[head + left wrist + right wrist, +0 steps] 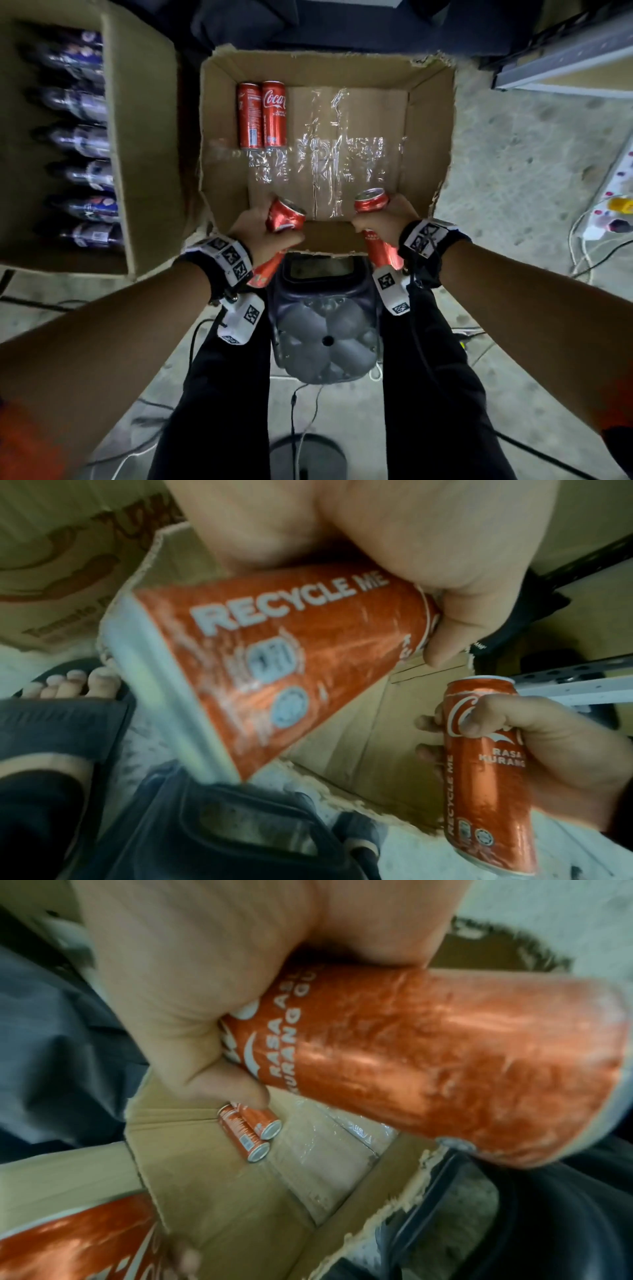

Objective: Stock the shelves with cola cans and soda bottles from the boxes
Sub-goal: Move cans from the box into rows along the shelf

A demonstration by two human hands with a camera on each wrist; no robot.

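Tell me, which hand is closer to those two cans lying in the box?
Left. The left hand, holding its own can, is at the box's near edge on the same side as the two lying cans. The right hand is farther across, toward the opposite side.
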